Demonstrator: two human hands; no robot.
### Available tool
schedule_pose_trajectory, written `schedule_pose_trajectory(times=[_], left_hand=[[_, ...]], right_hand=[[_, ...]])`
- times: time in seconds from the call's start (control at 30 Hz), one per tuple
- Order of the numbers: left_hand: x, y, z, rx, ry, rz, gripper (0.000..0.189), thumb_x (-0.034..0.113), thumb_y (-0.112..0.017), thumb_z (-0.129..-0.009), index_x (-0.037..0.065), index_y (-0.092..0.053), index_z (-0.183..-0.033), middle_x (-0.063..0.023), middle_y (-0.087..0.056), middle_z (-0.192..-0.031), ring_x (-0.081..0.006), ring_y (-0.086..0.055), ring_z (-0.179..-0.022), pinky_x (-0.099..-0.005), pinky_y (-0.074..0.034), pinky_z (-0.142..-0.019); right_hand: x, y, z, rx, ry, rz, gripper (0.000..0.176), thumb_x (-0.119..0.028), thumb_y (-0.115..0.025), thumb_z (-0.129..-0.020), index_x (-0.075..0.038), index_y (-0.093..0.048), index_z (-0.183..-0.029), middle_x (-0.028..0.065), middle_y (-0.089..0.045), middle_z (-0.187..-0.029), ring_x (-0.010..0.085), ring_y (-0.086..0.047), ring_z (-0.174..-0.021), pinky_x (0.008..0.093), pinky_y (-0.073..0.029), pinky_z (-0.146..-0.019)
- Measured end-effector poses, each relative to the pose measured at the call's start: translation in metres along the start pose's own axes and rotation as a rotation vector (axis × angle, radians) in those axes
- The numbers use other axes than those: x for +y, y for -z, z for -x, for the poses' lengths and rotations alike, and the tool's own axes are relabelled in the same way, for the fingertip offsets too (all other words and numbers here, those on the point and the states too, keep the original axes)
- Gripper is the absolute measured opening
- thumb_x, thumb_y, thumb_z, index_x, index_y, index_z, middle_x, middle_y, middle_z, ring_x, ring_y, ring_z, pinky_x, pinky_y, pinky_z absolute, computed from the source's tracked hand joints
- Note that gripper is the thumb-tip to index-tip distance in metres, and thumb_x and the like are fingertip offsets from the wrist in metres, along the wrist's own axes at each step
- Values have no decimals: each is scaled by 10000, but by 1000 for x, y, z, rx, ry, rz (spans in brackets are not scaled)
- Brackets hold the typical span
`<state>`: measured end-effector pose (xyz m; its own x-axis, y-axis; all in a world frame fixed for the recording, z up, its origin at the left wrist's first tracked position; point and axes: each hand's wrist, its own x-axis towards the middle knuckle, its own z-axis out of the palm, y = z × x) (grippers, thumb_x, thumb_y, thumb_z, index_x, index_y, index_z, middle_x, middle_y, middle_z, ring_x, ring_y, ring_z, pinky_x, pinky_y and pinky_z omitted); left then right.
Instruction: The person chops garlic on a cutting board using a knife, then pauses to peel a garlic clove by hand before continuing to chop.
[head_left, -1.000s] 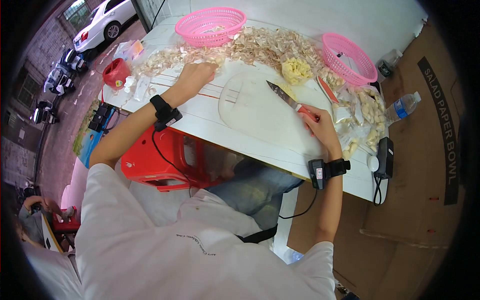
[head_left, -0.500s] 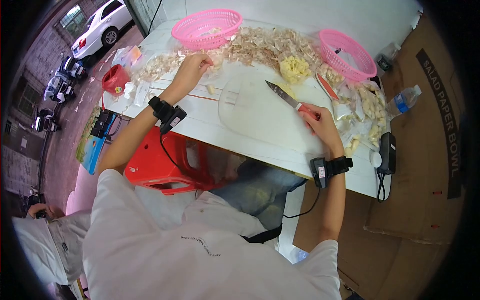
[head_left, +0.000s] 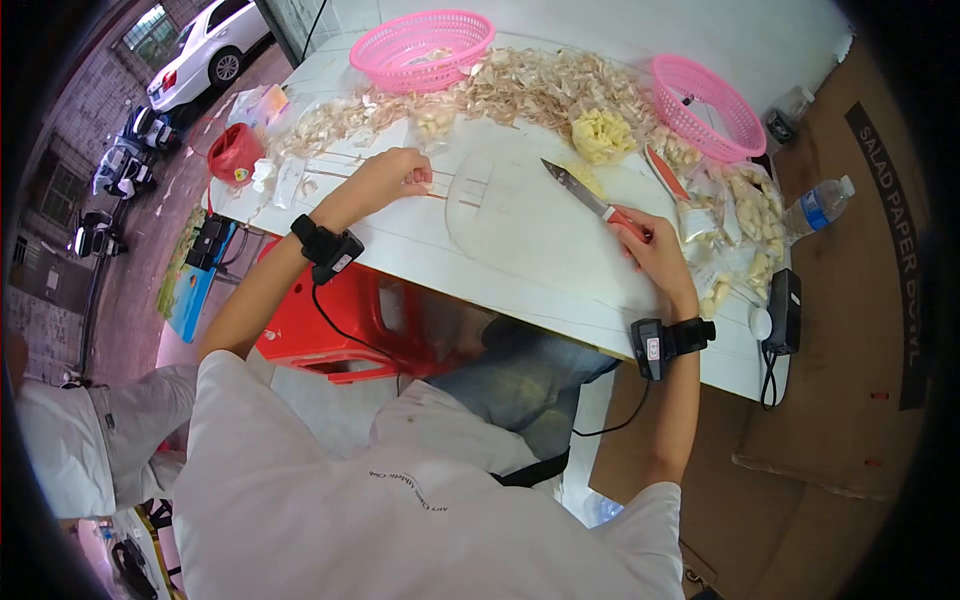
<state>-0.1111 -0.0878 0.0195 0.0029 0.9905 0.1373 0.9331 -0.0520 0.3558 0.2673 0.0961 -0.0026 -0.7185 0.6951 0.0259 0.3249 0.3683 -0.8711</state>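
My left hand (head_left: 388, 178) is closed at the left edge of the white cutting board (head_left: 525, 240). Its fingertips pinch a pale garlic clove, mostly hidden by the fingers. In my right hand (head_left: 655, 250) is a knife (head_left: 580, 188) with a red handle, its dark blade pointing up and left over the board. Small yellowish bits of chopped garlic (head_left: 580, 178) lie by the blade. Behind them sits a pile of cut garlic (head_left: 602, 137). A small clear bag of cloves (head_left: 434, 125) lies beyond my left hand.
Dry garlic skins (head_left: 550, 85) are heaped along the wall between two pink baskets (head_left: 420, 72) (head_left: 705, 120). At right are a second red-handled tool (head_left: 665, 172), bagged cloves (head_left: 745, 215) and a water bottle (head_left: 820, 205). A red stool (head_left: 340, 320) stands below the table edge.
My left hand has come down and nearer, from beside the small bag to the clove on the table, and its fingers have closed there. The right hand still holds the knife.
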Motion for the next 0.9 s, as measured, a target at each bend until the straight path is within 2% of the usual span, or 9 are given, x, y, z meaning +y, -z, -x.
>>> schedule_pose_trajectory(times=[0.1, 0.2, 0.27, 0.37, 0.57, 0.73, 0.8, 0.83, 0.9], left_hand=[[5, 1, -7, -13, 33, -3, 180, 142, -728, -808, 29, -646, -921, -117, -653, -864, -276, -637, -820, -371, -504, -736], [25, 11, -16, 61, 40, 135, 171, 133, -728, -816, 16, -637, -901, -104, -656, -818, -245, -644, -769, -344, -510, -702], [51, 19, -24, 170, 22, 279, 179, 127, -756, -812, 25, -650, -914, -47, -665, -855, -125, -636, -772, -274, -494, -656], [90, 21, -37, 258, -42, 378, 171, 111, -771, -801, 37, -678, -924, -22, -678, -887, -98, -637, -773, -251, -495, -653], [113, -2, -56, 249, -155, 622, 167, 56, -756, -812, 23, -708, -968, -44, -696, -949, -116, -661, -848, -249, -532, -733], [115, -11, -71, 230, -119, 835, 181, 12, -727, -834, -10, -689, -1010, -76, -697, -985, -147, -672, -933, -271, -544, -829], [114, -14, -78, 212, -101, 919, 204, -3, -715, -843, -20, -679, -1044, -88, -697, -1004, -158, -672, -959, -277, -543, -856], [113, -15, -82, 165, -70, 1025, 244, -16, -699, -855, -24, -657, -1095, -103, -694, -1031, -166, -670, -982, -284, -541, -871], [109, -19, -92, 114, -47, 1135, 285, -28, -683, -866, -29, -635, -1147, -119, -691, -1058, -173, -667, -1005, -290, -540, -887]], right_hand=[[2, -1, 1, 28, 38, -1, 337, -160, -626, -922, -28, -657, -1231, -2, -596, -682, 47, -503, -565, 228, -408, -449], [0, -2, 1, 32, 72, 52, 340, -142, -625, -921, -23, -650, -1239, -4, -588, -680, 50, -495, -562, 231, -403, -460], [-2, -4, 1, 40, 74, 31, 342, -131, -626, -919, -19, -647, -1241, -2, -591, -687, 51, -494, -565, 229, -402, -467], [-3, -4, 3, 56, 64, 1, 345, -117, -630, -915, -10, -642, -1243, 6, -606, -712, 55, -496, -573, 229, -410, -487], [-15, -3, 6, 46, 23, 12, 347, -121, -646, -910, 5, -638, -1233, 27, -641, -770, 70, -508, -591, 238, -440, -540], [-12, -6, 3, 65, 35, 57, 333, -118, -661, -898, -8, -649, -1212, 63, -662, -779, 94, -520, -597, 267, -465, -576], [-12, -7, 3, 102, 118, 121, 326, -113, -670, -878, -30, -655, -1193, 127, -673, -784, 155, -541, -575, 303, -478, -590], [-13, -6, 4, 107, 113, 126, 326, -113, -670, -878, -30, -655, -1193, 127, -673, -784, 155, -541, -575, 303, -478, -590], [-18, -6, 5, 119, 96, 220, 325, -111, -675, -856, -49, -657, -1175, 177, -650, -758, 222, -552, -557, 325, -482, -597]])
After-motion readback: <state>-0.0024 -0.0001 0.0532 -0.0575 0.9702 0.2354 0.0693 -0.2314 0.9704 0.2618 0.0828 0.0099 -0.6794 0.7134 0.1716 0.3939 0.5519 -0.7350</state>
